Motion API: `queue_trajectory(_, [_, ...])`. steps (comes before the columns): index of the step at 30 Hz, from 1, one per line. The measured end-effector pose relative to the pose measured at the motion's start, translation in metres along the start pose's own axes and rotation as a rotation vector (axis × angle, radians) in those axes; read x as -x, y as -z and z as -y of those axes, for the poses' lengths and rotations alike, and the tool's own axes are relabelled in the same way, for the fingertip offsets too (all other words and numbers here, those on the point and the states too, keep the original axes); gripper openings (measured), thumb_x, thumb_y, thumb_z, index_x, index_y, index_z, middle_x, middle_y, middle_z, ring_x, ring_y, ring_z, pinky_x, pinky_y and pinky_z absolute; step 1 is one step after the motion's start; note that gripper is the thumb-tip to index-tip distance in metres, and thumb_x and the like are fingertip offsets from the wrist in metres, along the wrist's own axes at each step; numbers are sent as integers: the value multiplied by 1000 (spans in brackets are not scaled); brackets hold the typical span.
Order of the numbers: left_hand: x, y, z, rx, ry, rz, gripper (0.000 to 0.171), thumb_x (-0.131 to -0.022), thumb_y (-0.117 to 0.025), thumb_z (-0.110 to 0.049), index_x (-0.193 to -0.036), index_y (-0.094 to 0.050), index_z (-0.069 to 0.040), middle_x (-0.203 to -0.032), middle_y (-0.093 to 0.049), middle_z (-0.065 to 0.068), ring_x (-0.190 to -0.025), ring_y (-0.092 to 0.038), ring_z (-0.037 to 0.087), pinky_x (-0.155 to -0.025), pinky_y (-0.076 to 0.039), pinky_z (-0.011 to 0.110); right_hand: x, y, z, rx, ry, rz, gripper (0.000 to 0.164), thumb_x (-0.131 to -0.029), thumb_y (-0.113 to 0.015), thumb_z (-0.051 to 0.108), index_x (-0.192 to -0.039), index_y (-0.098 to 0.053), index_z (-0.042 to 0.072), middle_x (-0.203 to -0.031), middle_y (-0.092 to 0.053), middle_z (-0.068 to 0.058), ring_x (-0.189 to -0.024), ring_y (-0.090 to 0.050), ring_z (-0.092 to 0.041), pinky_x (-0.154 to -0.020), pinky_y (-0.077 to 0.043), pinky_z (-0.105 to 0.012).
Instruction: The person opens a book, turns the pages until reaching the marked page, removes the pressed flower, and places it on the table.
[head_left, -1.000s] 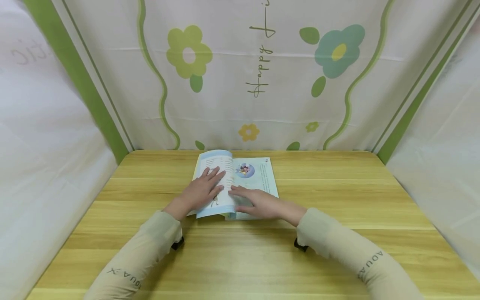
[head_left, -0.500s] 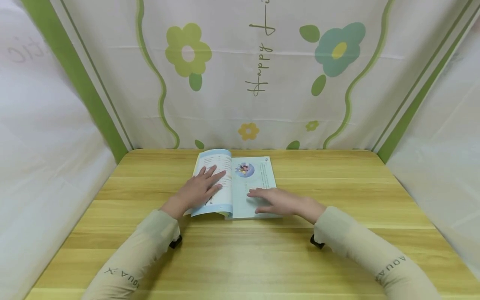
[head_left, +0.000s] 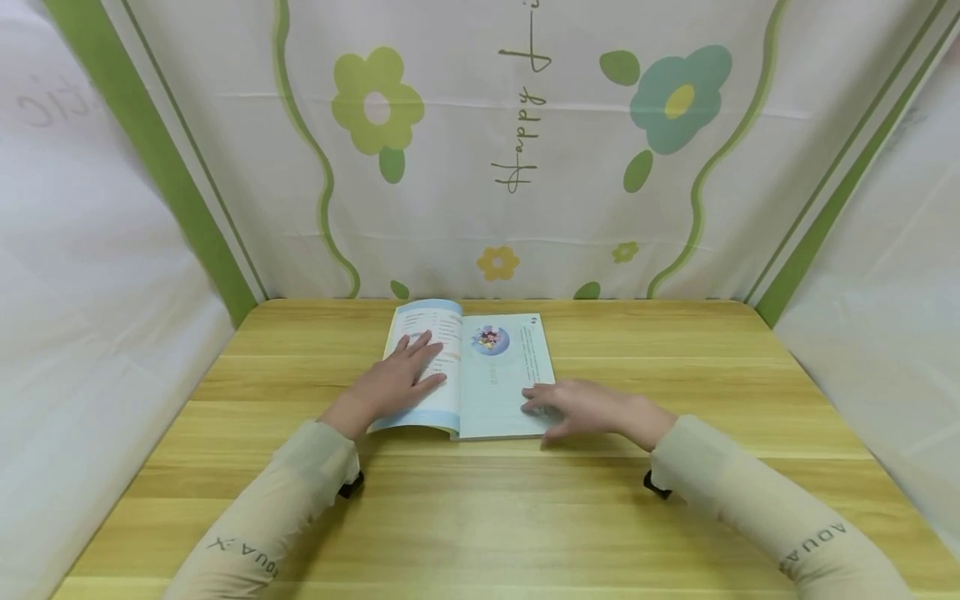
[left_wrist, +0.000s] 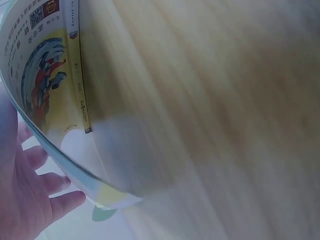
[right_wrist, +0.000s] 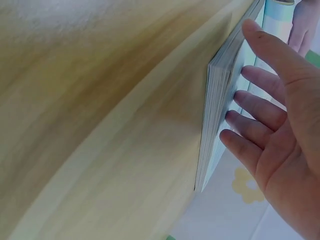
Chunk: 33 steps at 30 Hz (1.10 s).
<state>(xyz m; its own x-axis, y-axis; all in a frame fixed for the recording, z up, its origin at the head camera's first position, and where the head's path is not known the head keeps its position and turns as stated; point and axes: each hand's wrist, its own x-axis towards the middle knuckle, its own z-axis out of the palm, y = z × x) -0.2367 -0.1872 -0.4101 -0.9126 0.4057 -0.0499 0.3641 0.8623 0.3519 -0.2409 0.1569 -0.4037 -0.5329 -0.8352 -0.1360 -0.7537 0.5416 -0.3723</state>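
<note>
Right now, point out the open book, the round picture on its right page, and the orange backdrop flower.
Open book [head_left: 478,385]: head view, right page near the fold.
Round picture [head_left: 491,340]: head view, its middle.
Orange flower [head_left: 498,263]: head view, its pale center.

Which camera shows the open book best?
The head view: both halves of the open book show there, though partly covered. The left wrist view shows its curled left side from below; the right wrist view, mainly its page edges.

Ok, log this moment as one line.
left hand: rests on curved left page | right hand: by outer edge of right page, contact unclear | book: open on table
</note>
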Motion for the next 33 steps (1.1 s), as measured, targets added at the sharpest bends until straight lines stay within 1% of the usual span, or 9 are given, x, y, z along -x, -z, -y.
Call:
queue_trajectory(6, [-1, -1, -1, -19, 0, 16, 77, -105, -50, -55, -164, -27, -11, -170, -16, 9, -154, -9, 44, -115, -27, 65, 6, 4, -2, 7, -4, 1, 53, -88, -83, 28, -133, -68, 3, -146, -56, -17, -133, -55, -35, -108, -44, -47])
queue_trajectory(13, [2, 2, 0, -10, -43, 40, 62, -107, -50, -47, -162, -35, -24, -170, -14, 16, -152, -9, 51, -111, -28, 70, 8, 5, -3, -13, -12, 4, 52, -91, -80, 28, -134, -67, 3, -146, -55, -17, -134, -54, -34, -108, -44, -48])
queue_trajectory(16, [3, 3, -1, -10, -44, 46, 60, -107, -50, -45, -161, -37, -23, -169, -14, 17, -152, -9, 51, -112, -28, 70, 9, 7, -3, -21, -16, 18, 51, -92, -79, 27, -135, -67, 3, -147, -54, -17, -134, -53, -33, -102, -49, -37])
queue_trajectory(19, [4, 4, -3, -4, -37, 49, 59, -107, -50, -44, -161, -38, -22, -169, -15, 17, -152, -10, 50, -112, -27, 70, 9, 9, -3, -27, -24, 44, 43, -95, -76, 21, -134, -68, 3, -147, -53, -18, -93, -69, -16, -80, -47, -27])
queue_trajectory(22, [4, 5, -5, 6, -30, 57, 59, -107, -50, -44, -161, -38, -22, -169, -15, 17, -152, -10, 50, -113, -27, 69, 9, 10, -4, -36, -29, 63, 38, -95, -72, 11, -131, -70, 3, -147, -54, -18, -59, -33, -5, -64, -40, -25])
queue_trajectory(23, [4, 5, -5, 7, -29, 59, 59, -107, -50, -44, -161, -38, -22, -169, -15, 17, -152, -10, 50, -113, -26, 69, 9, 11, -4, -38, -26, 65, 38, -93, -70, 8, -130, -70, 2, -146, -55, -19, -58, -24, -8, -62, -39, -25])
queue_trajectory(28, [4, 6, -7, 21, -23, 64, 60, -108, -51, -43, -161, -37, -21, -169, -13, 17, -152, -9, 50, -114, -25, 68, 9, 11, -5, 6, 32, 22, 29, -96, -68, 4, -124, -74, 1, -140, -61, -18, -84, -66, -13, -77, -53, -27])
queue_trajectory(30, [4, 6, -7, 18, -23, 63, 60, -108, -50, -43, -161, -36, -21, -169, -13, 18, -152, -9, 50, -114, -25, 68, 9, 9, -6, 15, 55, -6, 24, -98, -68, 4, -121, -75, 2, -136, -64, -18, -108, -70, -23, -88, -56, -32])
queue_trajectory(33, [4, 6, -8, 20, -20, 62, 60, -108, -50, -43, -162, -36, -21, -169, -13, 18, -152, -9, 50, -114, -25, 68, 7, 7, -8, 9, 69, -51, 19, -98, -69, 6, -114, -78, 2, -130, -67, -18, -111, -70, -25, -91, -57, -35])
